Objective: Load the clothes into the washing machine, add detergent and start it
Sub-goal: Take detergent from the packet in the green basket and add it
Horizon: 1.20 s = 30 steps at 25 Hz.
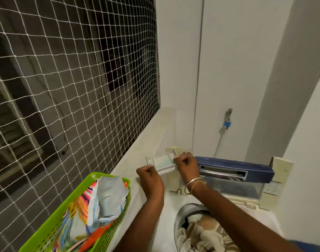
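Left hand (151, 179) and right hand (185, 167) apart, both gripping drawer (162, 160) over washer (269, 190) back-left corner. Clothes (201, 231) in washer drum. Basket (96, 176) left of washer.

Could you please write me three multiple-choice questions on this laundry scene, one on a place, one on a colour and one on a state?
1. Where does the plastic basket stand? A. on the ledge left of the washing machine B. on the floor C. inside the drum
2. What colour is the basket? A. blue B. green C. white
3. What state is the drum in? A. empty B. loaded with clothes C. lid shut over it
Answers: 1 A, it sits on that ledge; 2 B, its lattice walls are bright green; 3 B, pale clothes lie in the open drum.
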### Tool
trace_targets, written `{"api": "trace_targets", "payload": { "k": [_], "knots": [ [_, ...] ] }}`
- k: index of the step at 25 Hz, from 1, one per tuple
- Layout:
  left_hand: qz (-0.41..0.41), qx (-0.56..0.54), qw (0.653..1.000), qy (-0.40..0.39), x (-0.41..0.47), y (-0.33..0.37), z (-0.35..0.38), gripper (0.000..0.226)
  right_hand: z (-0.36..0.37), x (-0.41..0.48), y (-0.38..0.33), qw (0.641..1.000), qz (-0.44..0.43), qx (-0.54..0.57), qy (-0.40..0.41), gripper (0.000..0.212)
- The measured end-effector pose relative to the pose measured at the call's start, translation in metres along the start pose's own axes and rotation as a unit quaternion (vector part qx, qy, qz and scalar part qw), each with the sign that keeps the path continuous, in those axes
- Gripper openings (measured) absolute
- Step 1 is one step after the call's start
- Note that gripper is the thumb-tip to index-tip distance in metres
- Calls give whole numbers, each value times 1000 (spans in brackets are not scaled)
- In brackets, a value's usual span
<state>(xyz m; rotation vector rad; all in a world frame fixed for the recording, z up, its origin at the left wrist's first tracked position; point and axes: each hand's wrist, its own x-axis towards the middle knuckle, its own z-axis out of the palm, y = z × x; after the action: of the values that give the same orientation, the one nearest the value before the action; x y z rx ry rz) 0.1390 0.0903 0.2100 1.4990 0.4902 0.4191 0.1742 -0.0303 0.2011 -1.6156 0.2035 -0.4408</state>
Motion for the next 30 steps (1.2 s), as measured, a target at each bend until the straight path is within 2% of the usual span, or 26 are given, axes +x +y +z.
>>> {"api": "trace_targets", "payload": {
  "k": [6,9,14,21,30],
  "knots": [
    [18,44,993,-104,-35,-22,-8,10,-55,-40,25,998,32,-8,58,25],
    [47,77,979,-180,-53,-35,-5,5,-86,-58,31,994,62,-1,90,19],
    [73,120,952,-272,-80,-55,14,26,-134,-75,42,991,69,-15,110,10],
    [75,161,935,-306,-92,-87,63,37,-174,-64,78,988,78,-14,129,16],
    [70,205,929,-301,-109,-141,106,40,-216,-42,149,988,128,-73,44,29]
  ]
}}
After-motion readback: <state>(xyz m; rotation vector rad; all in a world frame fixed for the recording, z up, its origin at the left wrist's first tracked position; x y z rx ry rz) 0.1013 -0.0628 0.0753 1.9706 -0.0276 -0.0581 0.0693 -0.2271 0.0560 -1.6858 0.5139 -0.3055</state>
